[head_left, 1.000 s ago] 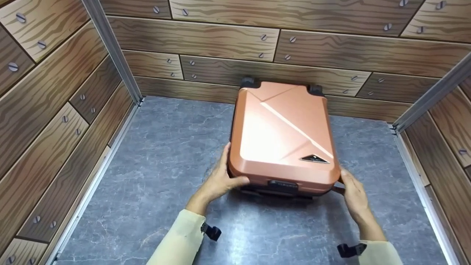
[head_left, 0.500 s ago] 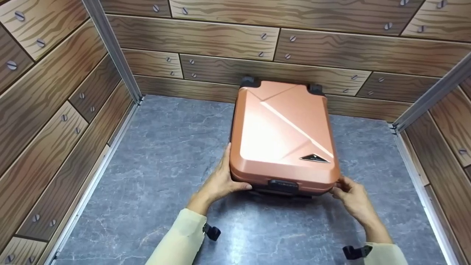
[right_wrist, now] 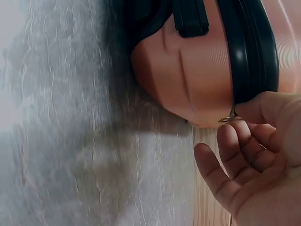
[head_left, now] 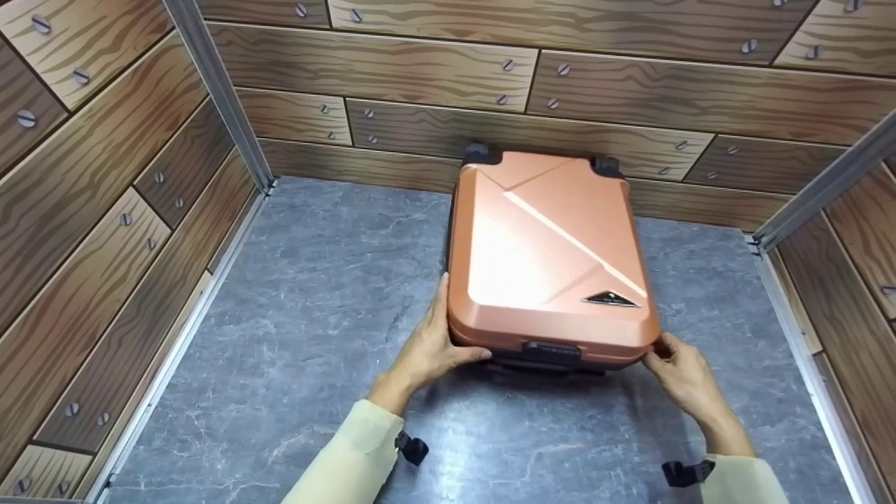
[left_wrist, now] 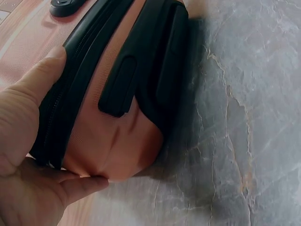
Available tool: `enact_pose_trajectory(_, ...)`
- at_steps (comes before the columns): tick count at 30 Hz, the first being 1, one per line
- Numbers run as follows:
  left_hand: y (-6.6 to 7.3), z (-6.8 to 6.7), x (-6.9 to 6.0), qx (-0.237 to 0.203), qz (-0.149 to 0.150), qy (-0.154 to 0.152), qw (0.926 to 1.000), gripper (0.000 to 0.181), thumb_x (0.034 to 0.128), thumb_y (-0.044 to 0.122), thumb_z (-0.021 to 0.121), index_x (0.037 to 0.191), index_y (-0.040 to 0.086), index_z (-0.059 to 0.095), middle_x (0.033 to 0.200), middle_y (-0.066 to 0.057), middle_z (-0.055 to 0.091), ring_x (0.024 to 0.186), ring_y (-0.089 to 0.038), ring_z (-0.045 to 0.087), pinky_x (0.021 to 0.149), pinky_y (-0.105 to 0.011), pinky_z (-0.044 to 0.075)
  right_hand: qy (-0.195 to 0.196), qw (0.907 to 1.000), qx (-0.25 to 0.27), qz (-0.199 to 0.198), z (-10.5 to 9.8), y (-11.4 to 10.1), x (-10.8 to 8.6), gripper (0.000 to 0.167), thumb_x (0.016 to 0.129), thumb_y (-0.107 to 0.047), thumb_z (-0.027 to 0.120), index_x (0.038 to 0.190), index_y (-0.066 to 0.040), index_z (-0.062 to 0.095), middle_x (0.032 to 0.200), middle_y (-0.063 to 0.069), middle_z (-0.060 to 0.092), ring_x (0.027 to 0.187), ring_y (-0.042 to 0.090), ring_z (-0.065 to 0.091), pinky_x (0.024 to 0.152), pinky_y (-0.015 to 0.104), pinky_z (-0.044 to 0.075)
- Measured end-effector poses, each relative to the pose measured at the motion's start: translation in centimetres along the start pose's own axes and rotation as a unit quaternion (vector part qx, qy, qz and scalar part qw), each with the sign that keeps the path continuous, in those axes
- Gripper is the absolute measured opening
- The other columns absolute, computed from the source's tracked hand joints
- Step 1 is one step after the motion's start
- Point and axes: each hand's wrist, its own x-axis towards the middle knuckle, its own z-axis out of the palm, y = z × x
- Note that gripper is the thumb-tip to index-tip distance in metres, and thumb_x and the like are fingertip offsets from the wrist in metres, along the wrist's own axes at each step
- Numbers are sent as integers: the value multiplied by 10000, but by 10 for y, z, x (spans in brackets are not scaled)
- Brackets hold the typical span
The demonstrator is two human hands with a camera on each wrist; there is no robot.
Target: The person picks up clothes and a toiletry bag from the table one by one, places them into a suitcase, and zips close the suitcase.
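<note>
A rose-gold hard-shell suitcase (head_left: 553, 245) lies flat on the floor, its wheels toward the back wall. At its near left corner, my left hand (head_left: 430, 350) grips the shell. The left wrist view shows the thumb (left_wrist: 47, 70) over the black zipper band (left_wrist: 75, 94) and the fingers around the corner. My right hand (head_left: 686, 374) is at the near right corner. In the right wrist view its thumb and forefinger pinch a small metal zipper pull (right_wrist: 228, 118) beside the black band (right_wrist: 254, 52). The pull is mostly hidden by the fingertips.
Grey marble-patterned floor (head_left: 336, 280) surrounds the suitcase. Wood-print walls stand at the back (head_left: 420, 70), left (head_left: 119, 280) and right (head_left: 840, 280), with metal posts at the corners. A black carry handle (head_left: 551, 353) sits on the suitcase's near end.
My right hand has turned from lying along the suitcase's right side to pinching at its near right corner. The left hand keeps its hold. The head view has shifted slightly.
</note>
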Motion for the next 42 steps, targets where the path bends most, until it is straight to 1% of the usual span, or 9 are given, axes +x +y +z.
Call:
enact_pose_trajectory(7, 9, -7, 0, 117, 294, 38, 9995, 1437, 722, 533, 946, 1689, 377, -106, 1778, -148, 32, 1587, -416, 238, 1237, -571, 322, 480, 9974, -269, -456, 5, 6, 0, 62, 972, -97, 718, 958, -39, 734, 990, 152, 741, 913, 276, 684, 795, 371, 530)
enact_pose_trajectory(13, 27, -17, 2, 226, 443, -71, 9987, 1235, 739, 608, 896, 1651, 549, 66, 1786, -100, -20, 1548, -511, 272, 1151, -676, 393, 637, 9963, -415, -394, 6, 5, -5, 83, 1002, -122, 700, 1014, -40, 707, 1017, 205, 772, 947, 438, 716, 815, 562, 532)
enact_pose_trajectory(17, 28, -18, 5, 278, 320, -131, 9990, 1187, 736, 603, 904, 1625, 580, 118, 1788, -91, -21, 1548, -503, 276, 1155, -664, 398, 838, 9940, -494, -506, 8, 5, -6, 56, 981, -85, 723, 989, -33, 704, 970, 194, 764, 889, 403, 710, 778, 533, 532)
enact_pose_trajectory(21, 25, -17, 5, 406, 300, -86, 9987, 1176, 748, 631, 883, 1635, 572, 113, 1787, -101, 26, 1535, -511, 303, 1156, -671, 393, 943, 9929, -489, -527, 9, 4, -8, 41, 952, -44, 739, 952, -48, 698, 939, 141, 746, 843, 304, 692, 725, 388, 525)
enact_pose_trajectory(26, 23, -15, 6, 627, 355, -59, 9974, 1171, 773, 690, 831, 1647, 572, 60, 1785, -113, 49, 1510, -523, 344, 1147, -667, 407, 599, 9981, 23, -119, 6, 0, -11, 45, 981, -58, 682, 945, -32, 679, 981, 127, 759, 808, 141, 734, 647, 198, 518)
enact_pose_trajectory(31, 23, -16, 7, 739, 340, -99, 9966, 1167, 788, 698, 810, 1643, 580, 24, 1785, -112, 44, 1497, -535, 358, 1133, -681, 413, 523, 9962, 680, 139, 10, 0, -9, 91, 991, -56, 641, 912, -13, 646, 953, 160, 764, 741, -24, 676, 622, 175, 515)
enact_pose_trajectory(35, 23, -16, 8, 798, 305, -112, 9963, 1174, 787, 693, 811, 1639, 586, 10, 1784, -112, 42, 1488, -547, 365, 1127, -692, 411, 724, 9862, 1487, 46, 19, 5, -10, 117, 994, 31, 598, 880, 53, 607, 1137, 250, 716, 810, -88, 662, 695, 138, 573)
enact_pose_trajectory(40, 24, -16, 9, 832, 293, -70, 9961, 1175, 787, 685, 819, 1642, 580, 20, 1781, -132, 53, 1487, -556, 361, 1137, -699, 393, 793, 9592, 2711, 142, 26, 9, -12, 78, 980, 145, 567, 908, 174, 562, 1193, 3, 694, 949, -75, 685, 823, 166, 596)
enact_pose_trajectory(42, 24, -16, 9, 826, 312, -76, 9961, 1170, 790, 688, 816, 1643, 577, 23, 1780, -138, 56, 1492, -555, 352, 1142, -701, 385, 838, 9625, 2578, 104, 26, 10, -12, 64, 974, 132, 602, 922, 164, 583, 1203, -31, 682, 1010, -116, 640, 849, 127, 569)
